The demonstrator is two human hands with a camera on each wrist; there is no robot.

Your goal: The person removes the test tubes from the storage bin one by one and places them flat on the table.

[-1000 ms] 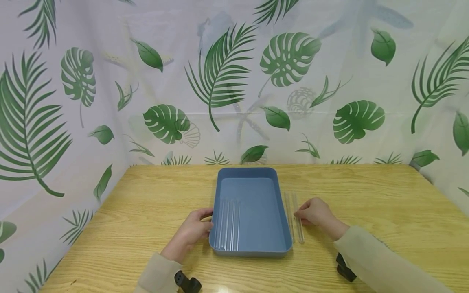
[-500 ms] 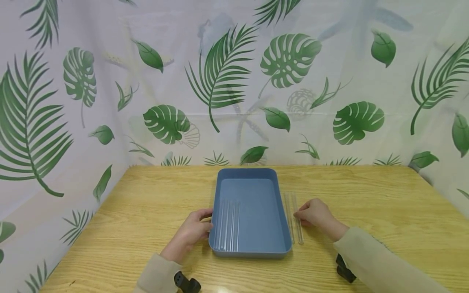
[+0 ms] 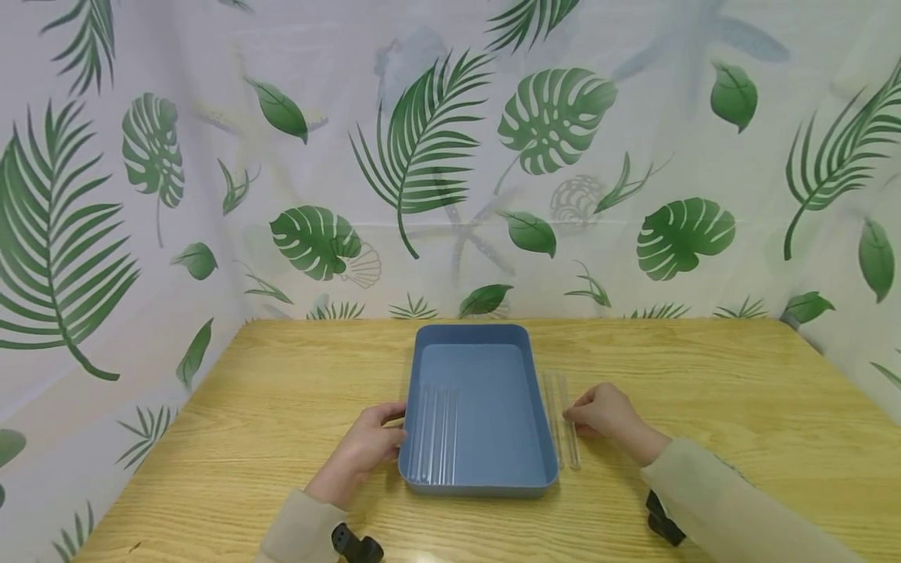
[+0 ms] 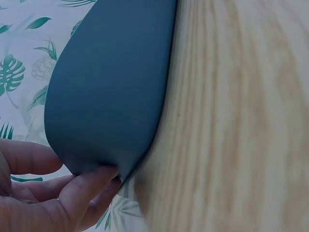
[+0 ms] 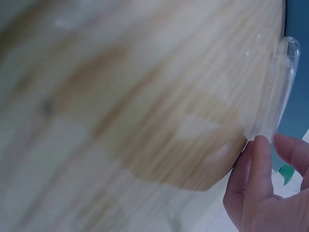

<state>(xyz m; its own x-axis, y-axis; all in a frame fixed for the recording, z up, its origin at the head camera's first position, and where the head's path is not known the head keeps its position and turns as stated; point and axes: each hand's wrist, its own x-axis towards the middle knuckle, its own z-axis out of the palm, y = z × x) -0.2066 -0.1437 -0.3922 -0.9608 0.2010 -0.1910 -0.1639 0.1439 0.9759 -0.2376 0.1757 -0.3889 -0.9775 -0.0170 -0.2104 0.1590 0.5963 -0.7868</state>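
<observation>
A blue rectangular tray (image 3: 493, 422) stands on the wooden table, with several clear test tubes (image 3: 442, 438) lying side by side along its left part. My left hand (image 3: 369, 442) is at the tray's left side, fingertips touching its outer wall, as the left wrist view shows. Just right of the tray, two more clear test tubes lie lengthwise next to each other. My right hand (image 3: 608, 414) pinches the outer test tube (image 3: 573, 450) between thumb and fingers. Its rounded end points toward me, beside the inner test tube (image 3: 556, 438).
The wooden table (image 3: 739, 391) reaches out on both sides of the tray. Behind it and at the sides hangs a white cloth (image 3: 436, 274) printed with green leaves. Black straps with small devices (image 3: 357, 545) are on both wrists.
</observation>
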